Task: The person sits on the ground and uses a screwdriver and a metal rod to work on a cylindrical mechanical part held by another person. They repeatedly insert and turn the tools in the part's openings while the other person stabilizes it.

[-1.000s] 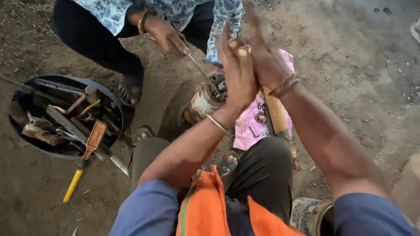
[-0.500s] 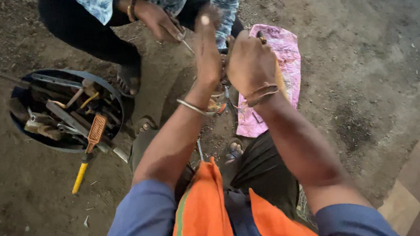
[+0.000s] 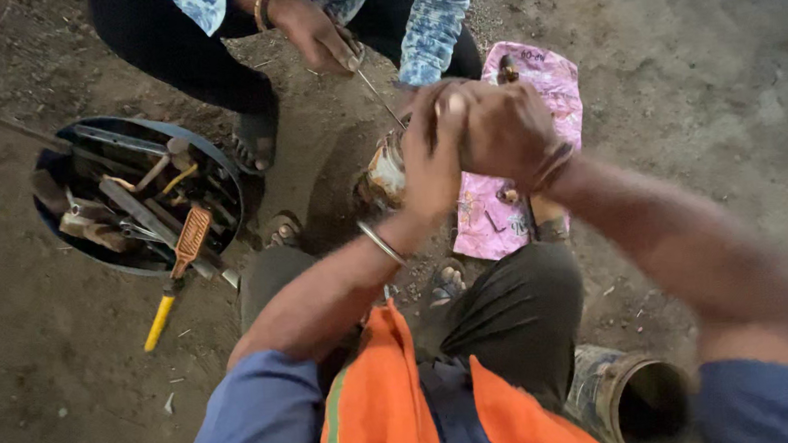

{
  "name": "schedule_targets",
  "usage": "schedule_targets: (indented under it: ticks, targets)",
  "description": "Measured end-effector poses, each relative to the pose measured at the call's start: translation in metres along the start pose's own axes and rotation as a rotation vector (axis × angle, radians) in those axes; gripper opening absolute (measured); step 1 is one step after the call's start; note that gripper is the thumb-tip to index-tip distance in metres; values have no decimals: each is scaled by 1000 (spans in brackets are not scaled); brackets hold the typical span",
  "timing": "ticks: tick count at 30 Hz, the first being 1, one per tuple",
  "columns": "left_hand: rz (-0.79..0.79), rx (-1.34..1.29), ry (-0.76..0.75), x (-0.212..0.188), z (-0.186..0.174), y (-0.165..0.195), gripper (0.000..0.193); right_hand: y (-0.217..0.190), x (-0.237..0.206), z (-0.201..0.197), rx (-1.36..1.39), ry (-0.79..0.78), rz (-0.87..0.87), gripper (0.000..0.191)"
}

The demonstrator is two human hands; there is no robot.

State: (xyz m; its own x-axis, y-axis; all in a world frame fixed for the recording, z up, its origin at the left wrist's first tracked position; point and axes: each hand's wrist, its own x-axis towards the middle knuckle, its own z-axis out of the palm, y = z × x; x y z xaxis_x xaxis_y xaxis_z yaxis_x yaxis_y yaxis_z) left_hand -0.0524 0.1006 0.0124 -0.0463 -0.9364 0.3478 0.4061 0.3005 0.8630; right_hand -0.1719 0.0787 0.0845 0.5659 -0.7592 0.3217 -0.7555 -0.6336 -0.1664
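My left hand (image 3: 429, 162) and my right hand (image 3: 507, 133) are raised in front of me and pressed together, the right one curled against the left's fingers. Whatever may lie between them is hidden. Below them on the dirt stands a rusty round metal part (image 3: 379, 178), partly covered by my left hand. Across from me a squatting person's hand (image 3: 315, 33) holds a thin metal rod (image 3: 380, 95) that slants down toward that part. There is a metal bangle on my left wrist.
A dark round tub (image 3: 78, 260) at the left holds several tools, with an orange-handled brush (image 3: 191, 237) and a yellow-handled tool (image 3: 160, 320) at its rim. A pink sheet (image 3: 548, 92) with small parts lies to the right. A rusty pipe end (image 3: 638, 404) sits by my right knee.
My hands were apart with open fingers a second ago; they have dropped lower and closed together. The other person's hand with the rod has stayed near the metal part.
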Motion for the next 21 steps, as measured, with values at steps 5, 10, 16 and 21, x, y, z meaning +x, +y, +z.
schedule_targets:
  ticks: [5, 10, 16, 21]
  targets:
    - [152, 7, 66, -28, 10, -2, 42, 19, -8, -33, -133, -5, -361, 12]
    - [-393, -120, 191, 24, -14, -73, 54, -9, -22, -21, -27, 306, -135, 26]
    - [-329, -399, -440, 90, -13, -63, 52, -26, 0, 17, -215, 504, 424, 36]
    - [-812, -846, -866, 108, -1, -28, 64, -1, -3, 39, 97, 580, 404, 44]
